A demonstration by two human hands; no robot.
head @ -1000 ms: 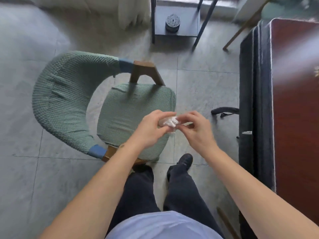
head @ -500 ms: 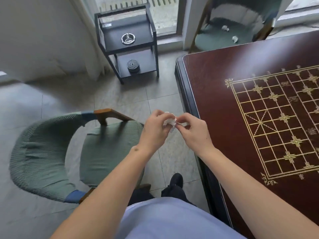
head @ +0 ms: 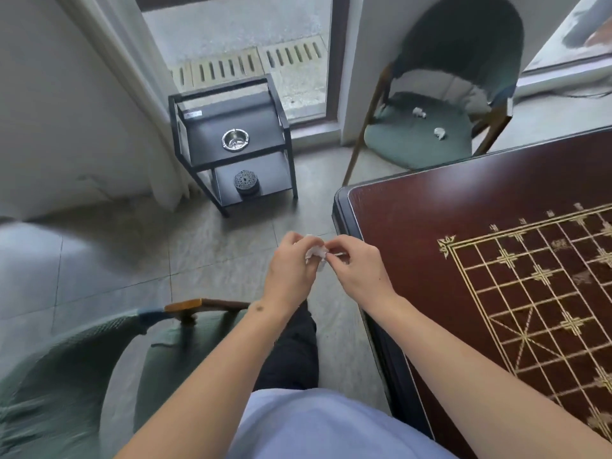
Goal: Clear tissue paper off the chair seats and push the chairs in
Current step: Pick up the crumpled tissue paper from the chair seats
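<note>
A crumpled white tissue wad (head: 315,252) is pinched between my left hand (head: 289,273) and my right hand (head: 356,271), held over the floor in front of me. Beside my left arm, at the lower left, stands a green knitted chair (head: 63,379) whose visible seat is bare. At the far right stands a second green chair (head: 443,94), pulled out from the table. Two small tissue scraps, tissue scrap (head: 419,112) and tissue scrap (head: 439,133), lie on its seat.
A dark red table (head: 430,226) with a gold chess grid fills the right side. A black two-shelf stand (head: 231,144) carries a metal ashtray (head: 235,139) and a round dark tin (head: 246,182). Tiled floor and a glass door lie beyond.
The view has swung up and to the right, from the near chair toward the table and the far chair. Both hands still hold the tissue wad together.
</note>
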